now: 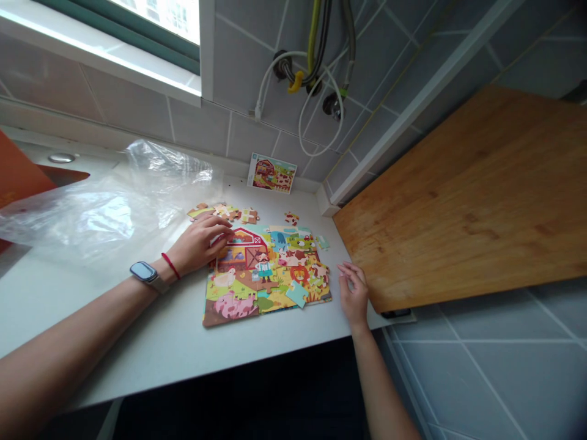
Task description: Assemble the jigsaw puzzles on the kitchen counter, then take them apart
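Observation:
A jigsaw puzzle (247, 287) with a farm scene lies on the white counter, most of it joined. My left hand (200, 243) rests at its upper left edge, fingers stretched loosely over the barn's corner; the thumb side is partly hidden. Just beyond those fingers lie several loose puzzle pieces (248, 215). To the right of the puzzle, my right hand (354, 296) is on the counter, palm sideways, fingers loosely bent and nothing visible in them. A pale blue piece (298, 294) lies tilted on top of the puzzle's lower right part. Another loose piece (291, 217) sits above the puzzle.
A picture card (272, 173) of the farm scene leans against the tiled wall. Crumpled clear plastic (105, 208) covers the counter's left side, beside an orange object (18, 171). At right stands a large wooden board (468, 201). Hoses and a white cable (300, 122) hang above.

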`<state>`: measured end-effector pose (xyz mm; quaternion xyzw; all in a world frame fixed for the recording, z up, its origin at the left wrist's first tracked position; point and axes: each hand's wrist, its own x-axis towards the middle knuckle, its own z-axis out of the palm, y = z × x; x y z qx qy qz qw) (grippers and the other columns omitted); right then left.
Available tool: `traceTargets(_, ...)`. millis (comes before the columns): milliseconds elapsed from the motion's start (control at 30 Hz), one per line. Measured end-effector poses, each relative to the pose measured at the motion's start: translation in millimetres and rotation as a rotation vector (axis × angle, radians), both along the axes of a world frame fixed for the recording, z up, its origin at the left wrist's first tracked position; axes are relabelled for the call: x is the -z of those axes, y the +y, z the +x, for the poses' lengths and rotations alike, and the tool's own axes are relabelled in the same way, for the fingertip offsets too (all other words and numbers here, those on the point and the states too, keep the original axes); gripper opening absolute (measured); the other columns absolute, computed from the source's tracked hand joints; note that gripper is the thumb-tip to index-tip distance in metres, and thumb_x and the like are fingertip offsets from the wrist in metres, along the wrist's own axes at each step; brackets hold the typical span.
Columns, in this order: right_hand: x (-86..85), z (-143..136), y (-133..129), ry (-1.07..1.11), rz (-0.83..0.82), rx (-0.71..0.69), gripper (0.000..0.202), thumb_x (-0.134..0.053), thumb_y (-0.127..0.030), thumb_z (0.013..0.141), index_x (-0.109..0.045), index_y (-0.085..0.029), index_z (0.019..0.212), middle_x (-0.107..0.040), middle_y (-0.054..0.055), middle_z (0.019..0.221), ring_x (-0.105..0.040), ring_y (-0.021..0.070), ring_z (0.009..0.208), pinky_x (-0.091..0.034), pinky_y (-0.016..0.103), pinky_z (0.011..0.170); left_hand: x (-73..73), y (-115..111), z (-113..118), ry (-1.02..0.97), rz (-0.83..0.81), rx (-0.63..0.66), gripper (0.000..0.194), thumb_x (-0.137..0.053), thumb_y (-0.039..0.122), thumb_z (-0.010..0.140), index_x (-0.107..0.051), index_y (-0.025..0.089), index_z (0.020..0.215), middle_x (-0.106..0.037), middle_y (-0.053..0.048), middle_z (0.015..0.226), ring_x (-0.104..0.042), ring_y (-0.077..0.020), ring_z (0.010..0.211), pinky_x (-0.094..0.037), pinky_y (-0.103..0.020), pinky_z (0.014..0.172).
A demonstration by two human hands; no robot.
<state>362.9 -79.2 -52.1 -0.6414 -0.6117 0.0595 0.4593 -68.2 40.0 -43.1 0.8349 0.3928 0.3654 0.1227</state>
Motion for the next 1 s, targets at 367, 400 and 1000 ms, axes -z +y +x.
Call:
traceTargets(367, 9.3, -3.9, 3.9, 0.000, -0.038, -0.069, 0.026, -0.056, -0.033, 0.098, -0.079, -0.021, 0.103, -0.073, 0.012, 0.106, -0.070, 0.0254, 0.100, -0.061, 0.041, 0.089, -17.1, -14.9, 2.5, -0.090, 0.033, -0.085, 0.021, -0.055, 0.033, 0.098, -0.073, 0.022, 0.098, -0.077, -0.006, 0.092, -0.072, -0.0220, 0.085, -0.058, -0.038, 0.083)
traceTargets(400, 9.3, -4.8, 4.0, -0.010, -0.039, -0.073, 0.026, -0.056, -0.032, 0.099, -0.079, -0.020, 0.103, -0.073, 0.012, 0.106, -0.070, 0.0254, 0.099, -0.061, 0.041, 0.090, -19.1, -17.7, 3.3, -0.122, 0.037, -0.125, 0.021, -0.055, 0.033, 0.098, -0.072, 0.021, 0.099, -0.077, -0.006, 0.090, -0.073, -0.0209, 0.080, -0.058, -0.036, 0.076)
traceTargets(1000, 12.8, -8.3, 5.8, -0.104, -0.081, -0.085, 0.031, -0.055, -0.028, 0.099, -0.078, -0.021, 0.119, -0.076, 0.011, 0.115, -0.069, 0.0282, 0.109, -0.056, 0.046, 0.102, -18.7, -25.8, 13.0, -0.231, -0.065, -0.221, 0.025, -0.060, 0.038, 0.096, -0.073, 0.018, 0.101, -0.076, -0.002, 0.076, -0.074, -0.0164, 0.067, -0.060, -0.028, 0.065)
